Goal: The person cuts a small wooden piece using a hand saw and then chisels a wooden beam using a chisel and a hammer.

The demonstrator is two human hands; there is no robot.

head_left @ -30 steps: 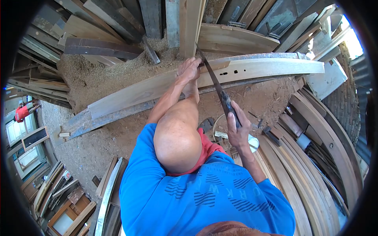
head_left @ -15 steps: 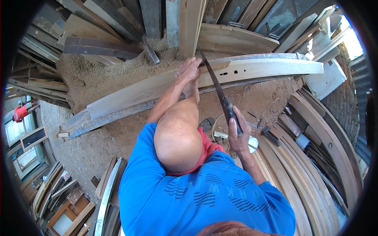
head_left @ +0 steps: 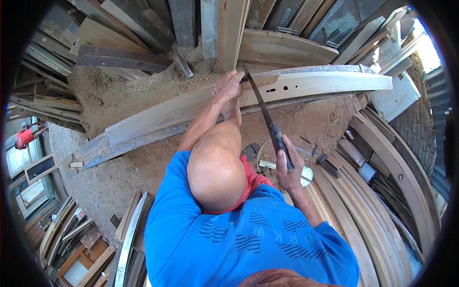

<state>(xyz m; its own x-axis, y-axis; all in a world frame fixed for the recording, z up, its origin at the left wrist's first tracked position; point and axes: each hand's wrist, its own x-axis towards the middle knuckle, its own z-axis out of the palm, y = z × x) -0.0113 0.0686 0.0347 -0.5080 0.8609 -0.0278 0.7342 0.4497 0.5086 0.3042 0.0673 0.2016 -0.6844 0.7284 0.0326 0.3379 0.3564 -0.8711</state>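
My right hand [head_left: 290, 173] is wrapped around the dark handle of a handsaw [head_left: 260, 103]. Its blade slants up and left, and the tip meets the side of a pale wooden plank [head_left: 230, 36] that runs away from me. At the near end of this plank, my left hand [head_left: 229, 86] is closed on the wood, though its fingertips are partly hidden. Beneath that hand lies a long curved timber [head_left: 330, 83] with several dark slots and holes. My bare foot is by the left hand on the timber, and my bent knee [head_left: 215, 174] rises below.
Sawdust [head_left: 107, 98] covers the ground beyond the timber. Stacked boards lean at the back. On the right lie curved planks [head_left: 363, 210], a hammer [head_left: 329, 165] and a white tin [head_left: 306, 176]. A person in red [head_left: 25, 137] is far off left.
The saw has slid back slightly toward me with my right hand. My left hand and the plank stay where they were.
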